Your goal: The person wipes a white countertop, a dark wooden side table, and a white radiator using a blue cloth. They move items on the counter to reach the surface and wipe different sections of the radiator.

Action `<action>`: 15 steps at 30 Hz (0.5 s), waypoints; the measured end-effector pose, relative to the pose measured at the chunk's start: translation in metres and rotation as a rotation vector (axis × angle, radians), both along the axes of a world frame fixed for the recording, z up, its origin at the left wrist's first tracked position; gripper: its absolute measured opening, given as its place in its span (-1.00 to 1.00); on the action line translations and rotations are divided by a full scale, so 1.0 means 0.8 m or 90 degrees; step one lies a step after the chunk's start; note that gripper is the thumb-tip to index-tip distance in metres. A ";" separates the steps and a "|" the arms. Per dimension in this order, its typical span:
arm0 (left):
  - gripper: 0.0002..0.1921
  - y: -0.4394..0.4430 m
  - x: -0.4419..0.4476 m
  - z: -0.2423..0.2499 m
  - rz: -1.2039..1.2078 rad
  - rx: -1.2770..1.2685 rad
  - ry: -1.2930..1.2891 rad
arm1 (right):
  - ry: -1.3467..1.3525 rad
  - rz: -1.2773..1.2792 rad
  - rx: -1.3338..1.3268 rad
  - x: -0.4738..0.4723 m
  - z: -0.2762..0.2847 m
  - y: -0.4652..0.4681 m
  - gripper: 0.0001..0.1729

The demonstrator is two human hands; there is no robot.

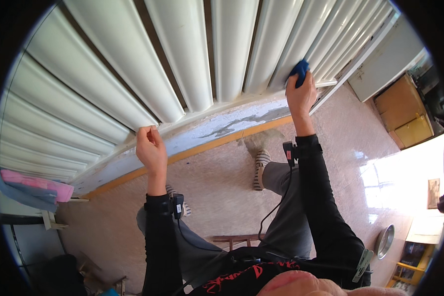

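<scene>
In front of me stands a white panel of rounded upright slats [192, 48], with dark gaps between several of them. My right hand [302, 96] grips a crumpled blue cloth [300, 70] and holds it against the lower part of a slat on the right. At the bottom end of a slat on the left is my left hand [151, 148], its fingers curled in and no object visible in it. Its fingertips are at the ledge [222, 105] beneath the slats; whether they press on it cannot be told.
Below the ledge runs a low white wall [207, 129] with worn paint and a yellow-brown strip [192, 153]. Pink and grey-blue cloths [40, 187] hang at the left. A wooden stool [233, 238] is beneath me. On the tiled floor [214, 196] at the right stands a metal bowl [385, 241].
</scene>
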State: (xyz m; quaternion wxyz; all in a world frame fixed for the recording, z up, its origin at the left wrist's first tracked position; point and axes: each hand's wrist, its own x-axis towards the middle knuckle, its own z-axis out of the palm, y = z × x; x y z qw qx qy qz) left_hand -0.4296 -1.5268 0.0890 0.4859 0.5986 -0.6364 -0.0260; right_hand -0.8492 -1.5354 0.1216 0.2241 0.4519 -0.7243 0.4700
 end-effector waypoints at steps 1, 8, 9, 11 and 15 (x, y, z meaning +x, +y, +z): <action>-0.86 0.000 0.000 0.000 -0.002 -0.002 0.004 | -0.029 -0.022 0.068 0.002 -0.008 0.004 -0.56; -0.87 0.000 -0.001 0.002 -0.001 0.012 0.015 | -0.035 -0.014 0.326 0.013 0.001 0.029 -0.53; -0.87 -0.001 -0.001 0.002 -0.003 -0.014 0.001 | -0.077 0.051 0.292 0.018 0.005 0.030 -0.52; -0.87 -0.001 -0.001 0.002 -0.010 -0.016 0.007 | -0.149 0.165 0.216 0.031 0.007 0.031 -0.52; -0.85 -0.001 -0.001 0.004 -0.007 -0.012 0.006 | -0.010 0.241 -0.107 0.059 0.002 0.018 -0.72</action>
